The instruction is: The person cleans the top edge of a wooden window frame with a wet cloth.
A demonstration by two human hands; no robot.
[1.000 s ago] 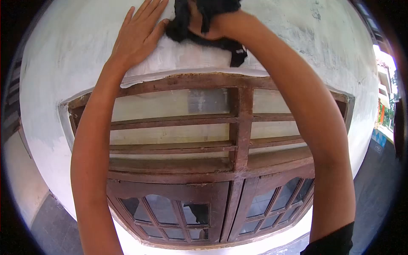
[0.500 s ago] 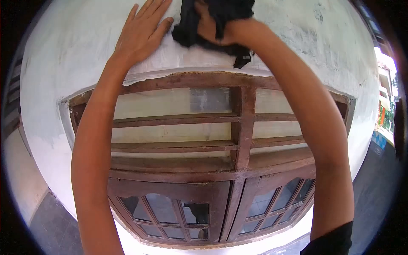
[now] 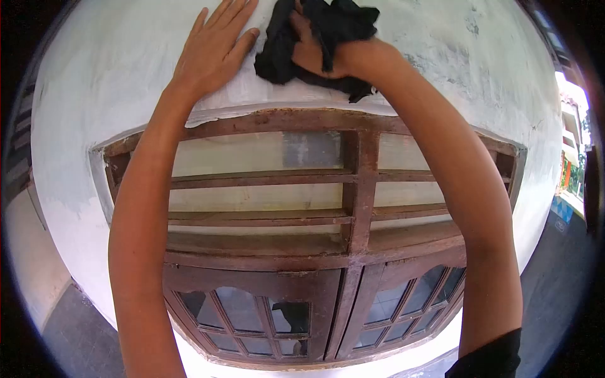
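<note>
My left hand (image 3: 214, 53) lies flat against the whitish wall (image 3: 435, 50) above the window frame, fingers spread. To its right, my right hand (image 3: 310, 53) holds a crumpled black cloth (image 3: 343, 25) against the same wall. Folds of the cloth cover most of those fingers, and one end hangs down beside the wrist. Patchy, streaked paint shows on the wall around both hands.
Below the hands is a brown wooden window frame (image 3: 359, 189) with horizontal slats. Under it stand two shut wooden panels with glass panes (image 3: 236, 309). Grey floor (image 3: 554, 277) shows at the right, and a bright outdoor area lies beyond.
The right hand and black cloth have shifted very slightly down on the wall. My left hand stays flat in nearly the same place.
</note>
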